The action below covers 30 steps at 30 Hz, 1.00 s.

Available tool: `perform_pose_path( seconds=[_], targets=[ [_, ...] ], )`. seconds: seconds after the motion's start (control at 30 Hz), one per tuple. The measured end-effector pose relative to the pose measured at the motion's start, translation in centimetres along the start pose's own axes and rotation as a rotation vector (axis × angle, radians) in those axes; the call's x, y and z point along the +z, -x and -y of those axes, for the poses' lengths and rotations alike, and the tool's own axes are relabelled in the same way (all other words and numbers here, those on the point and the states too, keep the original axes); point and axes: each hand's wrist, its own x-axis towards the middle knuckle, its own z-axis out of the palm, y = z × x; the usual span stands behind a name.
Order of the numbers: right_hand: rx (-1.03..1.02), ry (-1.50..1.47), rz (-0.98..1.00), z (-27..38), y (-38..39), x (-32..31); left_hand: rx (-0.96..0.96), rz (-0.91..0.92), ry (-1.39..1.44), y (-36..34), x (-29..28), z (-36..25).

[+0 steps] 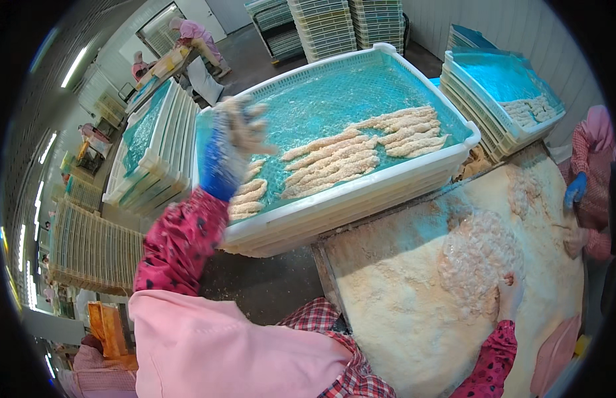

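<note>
A flour-covered table (326, 275) fills the right; left of it stands a mesh-lined white tray (354, 201); on the flour, a wet, pale mound (477, 252) lies ahead-left of the right hand (510, 296), touching it, grip unclear; coated strips (331, 162), running roughly left-right, lie nearer the left hand (243, 129), fingers spread, apparently empty.

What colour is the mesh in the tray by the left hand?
Turquoise mesh, seen in the head view.
</note>
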Motion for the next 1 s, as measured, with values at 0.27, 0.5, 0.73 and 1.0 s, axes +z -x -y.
perform_pose_path(
  seconds=[0.27,0.5,0.73,1.0],
  targets=[
    [0.082,-0.322,-0.207,-3.0,0.1,-2.0,-0.595,0.22,-0.56,-2.9,-9.0,1.9],
    [-0.434,-0.204,0.499,12.4,10.7,-2.4,-0.032,0.01,-0.799,1.9,-1.2,-2.6],
    [-0.123,-0.131,0.327,7.8,19.3,1.8,-0.009,1.15,-0.864,12.5,13.9,12.2],
    [-0.205,0.094,-0.11,9.5,9.2,0.4,0.5,1.426,-0.752,22.5,24.9,25.9]
  ],
)
